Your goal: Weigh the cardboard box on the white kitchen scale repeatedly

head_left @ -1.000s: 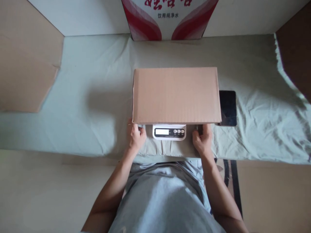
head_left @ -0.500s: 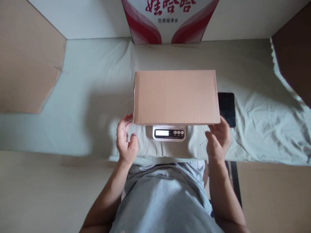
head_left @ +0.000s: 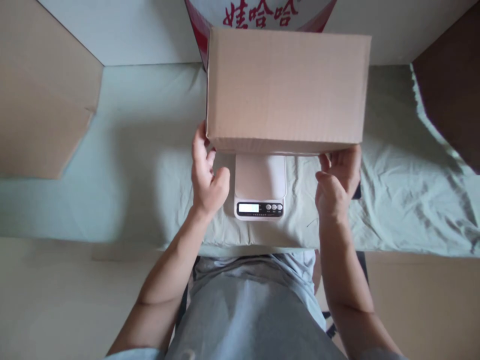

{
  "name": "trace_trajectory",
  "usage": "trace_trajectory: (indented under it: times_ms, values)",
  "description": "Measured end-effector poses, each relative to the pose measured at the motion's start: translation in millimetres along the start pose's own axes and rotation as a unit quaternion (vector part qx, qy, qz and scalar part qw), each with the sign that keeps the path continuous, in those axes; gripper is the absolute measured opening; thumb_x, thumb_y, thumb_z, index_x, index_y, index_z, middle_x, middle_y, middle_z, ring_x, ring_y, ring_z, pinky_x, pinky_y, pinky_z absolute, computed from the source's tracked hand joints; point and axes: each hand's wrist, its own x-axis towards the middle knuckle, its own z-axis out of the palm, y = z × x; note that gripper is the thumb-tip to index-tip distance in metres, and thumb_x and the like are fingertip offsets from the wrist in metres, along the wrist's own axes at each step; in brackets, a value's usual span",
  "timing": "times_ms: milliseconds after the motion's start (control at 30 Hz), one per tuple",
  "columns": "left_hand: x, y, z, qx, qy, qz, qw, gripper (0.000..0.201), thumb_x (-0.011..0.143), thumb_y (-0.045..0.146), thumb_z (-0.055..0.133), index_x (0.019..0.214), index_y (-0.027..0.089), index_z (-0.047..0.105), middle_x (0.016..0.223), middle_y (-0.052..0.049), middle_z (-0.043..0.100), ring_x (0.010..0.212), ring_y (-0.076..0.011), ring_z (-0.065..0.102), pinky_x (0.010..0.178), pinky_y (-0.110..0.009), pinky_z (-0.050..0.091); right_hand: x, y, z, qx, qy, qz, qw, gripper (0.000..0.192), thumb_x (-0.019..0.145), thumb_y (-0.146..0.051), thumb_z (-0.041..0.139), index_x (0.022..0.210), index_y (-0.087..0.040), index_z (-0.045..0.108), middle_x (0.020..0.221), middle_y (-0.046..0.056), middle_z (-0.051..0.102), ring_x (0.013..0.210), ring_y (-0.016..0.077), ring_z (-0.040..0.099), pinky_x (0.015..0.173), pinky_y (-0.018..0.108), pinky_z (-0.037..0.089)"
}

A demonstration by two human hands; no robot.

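Observation:
A plain brown cardboard box [head_left: 285, 85] is lifted in the air above a small white digital scale [head_left: 259, 185]. My left hand [head_left: 206, 175] grips the box at its lower left corner, fingers under its edge. My right hand [head_left: 337, 177] holds the lower right corner from beneath. The scale's platform is bare and its display and buttons face me.
The scale sits on a table covered with pale green cloth [head_left: 142, 165]. A red and white printed carton [head_left: 258, 12] stands at the back, partly behind the box. Brown cardboard panels [head_left: 41, 95] stand left and right. A dark phone is mostly hidden behind my right hand.
The box rested on the scale with my hands below its front edge. Both hands moved out to its corners, took hold, and lifted it up off the scale toward the camera.

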Motion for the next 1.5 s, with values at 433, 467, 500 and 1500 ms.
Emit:
trace_trajectory:
  times_ms: [433,467,500,1500]
  values:
    - [37.3,-80.9,27.9,-0.004,0.019,-0.057,0.998,0.064,0.080,0.012,0.051,0.140,0.027,0.034,0.144,-0.009,0.048,0.139,-0.0200,0.045,0.109,-0.036,0.046,38.1,56.0,22.8,0.005,-0.044,0.035,0.998,0.061,0.071,-0.023,0.049,0.130,-0.032,0.044,0.138,0.002,0.053,0.130,0.0265,0.049,0.106,0.053,0.046]
    - [36.0,-84.1,28.4,-0.003,0.014,-0.057,0.998,0.064,0.080,0.011,0.051,0.139,0.028,0.034,0.144,-0.009,0.048,0.138,-0.0195,0.045,0.109,-0.036,0.046,36.2,59.3,22.6,0.011,-0.043,0.042,0.998,0.061,0.069,-0.022,0.049,0.129,-0.032,0.044,0.137,0.002,0.053,0.130,0.0260,0.050,0.106,0.052,0.046]
    - [34.6,-86.6,28.6,-0.002,0.008,-0.053,0.999,0.064,0.080,0.010,0.050,0.139,0.028,0.035,0.145,-0.008,0.048,0.138,-0.0189,0.045,0.109,-0.035,0.046,34.1,62.8,22.0,0.013,-0.043,0.050,0.998,0.061,0.069,-0.021,0.050,0.129,-0.032,0.045,0.137,0.002,0.054,0.130,0.0256,0.050,0.107,0.052,0.045]
    - [19.0,-137.0,16.2,0.106,-0.017,0.019,0.994,0.081,0.076,0.008,0.053,0.150,0.025,0.024,0.159,-0.006,0.032,0.148,-0.0237,0.030,0.125,-0.040,0.018,19.6,92.0,12.4,-0.148,-0.060,0.010,0.987,0.070,0.067,-0.013,0.051,0.136,-0.025,0.043,0.134,0.008,0.057,0.124,0.0273,0.056,0.107,0.050,0.046]
